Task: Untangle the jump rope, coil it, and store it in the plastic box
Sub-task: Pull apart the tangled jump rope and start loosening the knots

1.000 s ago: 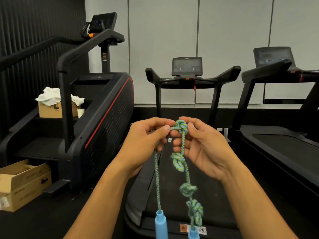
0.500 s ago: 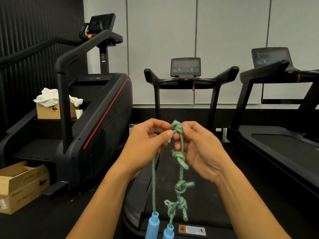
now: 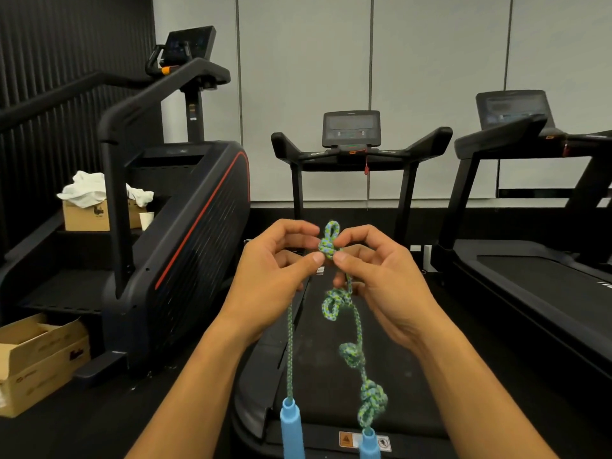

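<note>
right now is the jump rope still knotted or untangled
Knotted. The jump rope shows three knots below the hands, and the left hand and right hand pinch a fourth at top.

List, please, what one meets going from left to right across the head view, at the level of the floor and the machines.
Open cardboard box → stair climber machine → left hand → knotted jump rope → right hand → right treadmill.
</note>
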Demonstrator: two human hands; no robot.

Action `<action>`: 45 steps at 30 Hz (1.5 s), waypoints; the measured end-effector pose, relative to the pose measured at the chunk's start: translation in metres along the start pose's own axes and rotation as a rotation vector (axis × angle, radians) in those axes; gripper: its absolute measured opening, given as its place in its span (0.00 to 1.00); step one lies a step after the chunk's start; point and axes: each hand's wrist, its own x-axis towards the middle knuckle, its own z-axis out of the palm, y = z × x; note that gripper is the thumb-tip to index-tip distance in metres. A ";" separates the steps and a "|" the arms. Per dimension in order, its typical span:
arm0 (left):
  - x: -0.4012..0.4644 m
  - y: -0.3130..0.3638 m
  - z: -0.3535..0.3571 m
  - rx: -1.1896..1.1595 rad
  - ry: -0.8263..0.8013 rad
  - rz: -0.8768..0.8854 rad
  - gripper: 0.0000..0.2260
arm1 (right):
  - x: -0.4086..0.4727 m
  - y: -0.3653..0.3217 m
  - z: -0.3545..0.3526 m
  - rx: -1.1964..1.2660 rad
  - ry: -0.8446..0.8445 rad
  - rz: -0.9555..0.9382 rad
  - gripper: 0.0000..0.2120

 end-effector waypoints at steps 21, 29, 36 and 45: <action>0.002 -0.004 0.006 0.030 0.071 -0.071 0.10 | -0.003 0.000 0.005 -0.327 0.116 -0.178 0.11; 0.004 -0.008 0.003 0.059 0.124 -0.038 0.19 | 0.000 0.008 0.012 -0.492 0.192 -0.264 0.05; 0.002 -0.007 0.002 0.092 0.128 -0.016 0.15 | -0.001 0.011 0.015 -0.533 0.219 -0.265 0.06; 0.002 -0.008 0.001 0.080 0.111 0.020 0.09 | -0.002 0.014 0.018 -0.488 0.115 -0.286 0.04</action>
